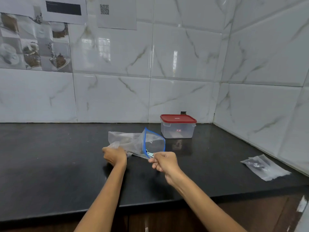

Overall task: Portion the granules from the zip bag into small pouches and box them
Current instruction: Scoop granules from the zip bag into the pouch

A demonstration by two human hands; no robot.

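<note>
— Clear plastic with a blue zip rim: is that the zip bag [133, 143] in the middle of the counter [50, 156]?

— Yes. It lies on the black counter with its mouth gaping toward the right, the blue rim standing up in a loop.

— Who has hold of it?

— Both hands. The left hand [115, 156] has its grip clenched on the crumpled bottom end of the bag, down near the counter. The right hand [164, 161] has its grip pinched on the pale slider tab [150, 154] at the lower corner of the mouth, fingers curled, thumb on top.

— Can you see the granules?

— Only a dark, blurred patch inside the bag; I cannot tell more.

— And the box?

— A clear box [178, 129] with a red lid [178, 118] on top stands behind the bag, near the tiled wall [184, 56] and apart from the bag. Whether anything is inside is hard to tell.

— Any pouches?

— A flat stack of small clear pouches [265, 167] lies well to the right, close to the side wall, with something dark showing at its upper part.

— Anything else?

— Printed paper sheets [65, 10] are stuck on the wall at upper left.
</note>
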